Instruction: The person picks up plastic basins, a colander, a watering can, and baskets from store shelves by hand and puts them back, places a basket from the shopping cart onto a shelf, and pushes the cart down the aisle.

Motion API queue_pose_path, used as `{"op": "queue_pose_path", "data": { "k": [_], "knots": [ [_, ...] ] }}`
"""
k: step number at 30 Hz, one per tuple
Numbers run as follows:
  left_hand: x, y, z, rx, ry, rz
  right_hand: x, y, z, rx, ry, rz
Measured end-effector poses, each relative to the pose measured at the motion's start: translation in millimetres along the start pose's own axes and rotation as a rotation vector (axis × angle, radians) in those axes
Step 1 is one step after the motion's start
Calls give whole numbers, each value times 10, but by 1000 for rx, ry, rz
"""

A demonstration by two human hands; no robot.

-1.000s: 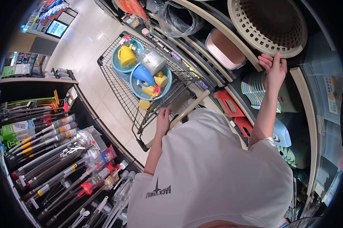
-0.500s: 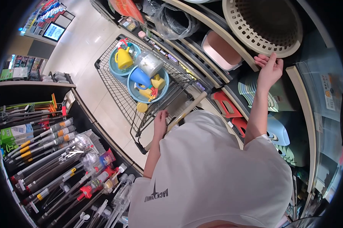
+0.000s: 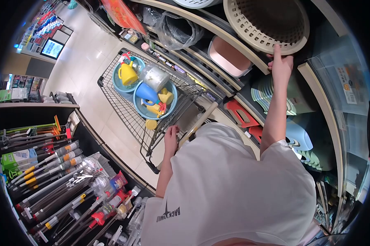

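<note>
Shopping aisle viewed from the wearer's head. The right hand is at the near rim of a beige perforated basket at the far right—a digit lies over the rim and the other fingers are curled below it, clamping the edge. The basket's mouth is turned partly toward the wearer, and its far part runs out of view.

The left hand, right of the mop rack, is just beside the pale handle of a wire shopping cart. Its fingers are loosely curled; whether their tips meet the thumb cannot be told.

Within the cart stand two blue tubs: the far tub bears a yellow watering can, and the near tub bears a blue watering can with yellow and red items. A clear container lies between and to the right, over the tubs' edges. A round yellow piece is at the near side of the near tub.

Right of the cart, shelves carry a pink bin, red items and stacked pale green pieces. At left—mops and brushes lie in rows on a dark rack.
</note>
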State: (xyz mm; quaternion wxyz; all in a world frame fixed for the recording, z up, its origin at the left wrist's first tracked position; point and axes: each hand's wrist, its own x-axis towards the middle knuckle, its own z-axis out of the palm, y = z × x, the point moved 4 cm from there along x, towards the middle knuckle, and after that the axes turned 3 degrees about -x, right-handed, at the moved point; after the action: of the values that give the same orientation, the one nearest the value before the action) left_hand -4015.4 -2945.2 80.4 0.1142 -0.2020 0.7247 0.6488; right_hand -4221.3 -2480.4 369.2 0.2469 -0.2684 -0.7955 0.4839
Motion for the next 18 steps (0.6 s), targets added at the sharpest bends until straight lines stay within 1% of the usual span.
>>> {"op": "queue_pose_path", "data": {
  "k": [1, 3, 4, 5, 7, 8, 9, 11, 13, 15, 16, 18],
  "knots": [
    [9, -5, 4, 0, -8, 6, 42, 33, -27, 1, 10, -2],
    [24, -30, 7, -20, -12, -25, 93, 72, -14, 211, -129, 50],
    [21, -40, 7, -19, -18, -22, 126, 111, -23, 294, -144, 54],
    [24, -49, 1, -28, -18, -22, 105, 140, -21, 295, -139, 53],
    [18, -26, -6, -39, -17, -16, 56, 173, -53, 422, 8, 35],
    [9, -22, -5, -54, -18, -31, 34, 165, -62, 463, -23, 13],
    [14, -26, -3, -67, -19, -47, 52, 180, -46, 466, -24, 10],
    [33, -37, 3, -69, -20, -31, 72, 239, -52, 514, 44, -7],
    [14, -43, -20, -67, -23, -20, 98, 215, -20, 524, 42, -8],
    [29, -41, -13, -53, -32, -31, 131, 184, -17, 475, 148, 40],
    [24, -38, -12, -54, -33, -32, 175, 175, -36, 474, 149, 39],
    [27, -41, -12, -53, -31, -30, 280, 231, -25, 410, -47, 169]
  ]
}}
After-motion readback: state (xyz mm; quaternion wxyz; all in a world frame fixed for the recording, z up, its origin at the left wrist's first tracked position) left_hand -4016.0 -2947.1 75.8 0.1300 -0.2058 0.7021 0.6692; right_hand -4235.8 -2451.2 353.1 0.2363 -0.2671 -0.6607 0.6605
